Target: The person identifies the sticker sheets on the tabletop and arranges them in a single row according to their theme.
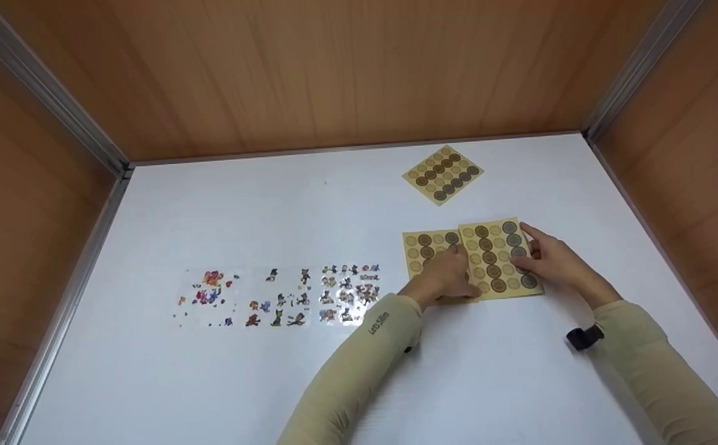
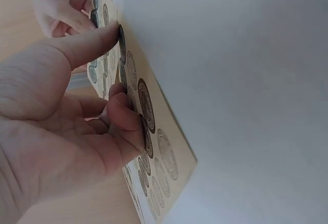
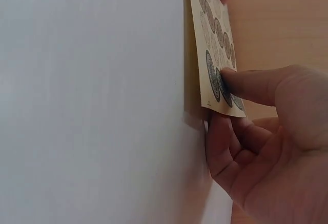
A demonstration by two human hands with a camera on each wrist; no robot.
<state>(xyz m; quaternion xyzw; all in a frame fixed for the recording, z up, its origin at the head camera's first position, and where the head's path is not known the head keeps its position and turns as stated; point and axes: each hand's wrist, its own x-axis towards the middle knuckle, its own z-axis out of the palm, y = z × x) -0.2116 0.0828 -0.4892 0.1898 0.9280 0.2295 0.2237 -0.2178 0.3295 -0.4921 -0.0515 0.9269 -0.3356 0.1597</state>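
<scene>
Both hands work at two tan paper sheets of round brown stickers lying side by side on the white tabletop [image 1: 210, 204]. From the head camera, the left hand [image 1: 448, 278] rests on the left sticker sheet [image 1: 425, 247], fingers bent down onto its right part, where the right sticker sheet [image 1: 500, 256] overlaps its edge. The right hand [image 1: 550, 259] holds the right sheet's far-right edge, thumb stretched along the top. A third tan sticker sheet [image 1: 443, 174] lies well apart, turned like a diamond near the back wooden wall [image 1: 359, 68]. Three clear sheets of colourful cartoon stickers [image 1: 281, 295] lie in a row well to the left. Both arms wear beige sleeves [image 1: 359, 364], with a black strap [image 1: 584, 337] at the right wrist.

From the left wrist, the left hand [image 2: 61, 131] presses its thumb tip on a dark round sticker, and its curled fingers touch the sheet [image 2: 164, 152] lower down.

From the right wrist, the right hand [image 3: 266, 142] pinches the corner of its sheet [image 3: 215, 55], thumb on the printed face, fingers curled beneath the lifted edge.
</scene>
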